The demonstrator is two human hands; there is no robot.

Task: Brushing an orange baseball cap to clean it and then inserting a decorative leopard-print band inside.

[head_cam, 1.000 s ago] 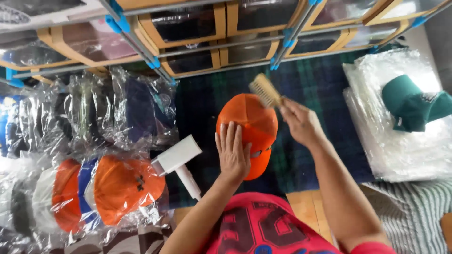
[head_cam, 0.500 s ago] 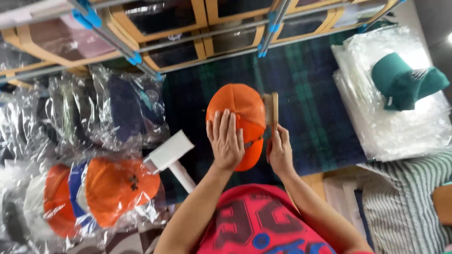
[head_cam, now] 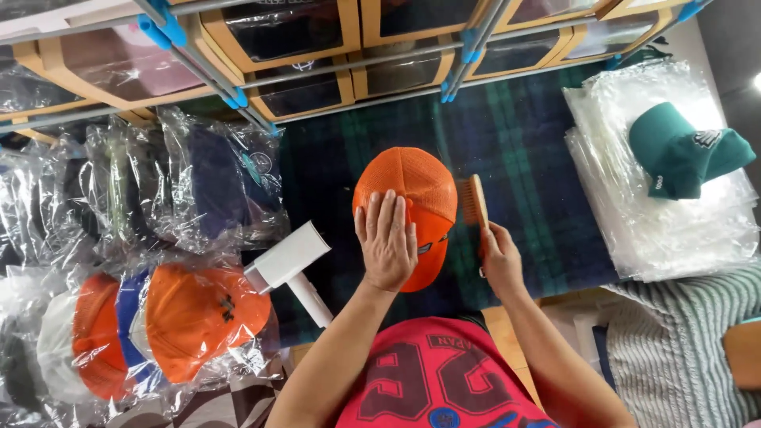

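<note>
An orange cap (head_cam: 420,190) lies on a dark plaid cloth (head_cam: 523,143) in the middle of the head view. My left hand (head_cam: 387,238) rests flat on the cap's near side, fingers together, pressing it down. My right hand (head_cam: 501,260) grips the handle of a wooden brush (head_cam: 476,203), whose bristles touch the cap's right edge.
A white handheld device (head_cam: 289,261) lies left of the cap. Bagged caps (head_cam: 190,313) in orange, blue and dark colours pile at the left. A green cap (head_cam: 682,154) sits on a stack of clear bags (head_cam: 658,230) at the right. Wooden-framed boxes (head_cam: 301,87) line the back.
The brush came down from above the cap to its right side. My left hand stayed on the cap. The camera view shifted slightly.
</note>
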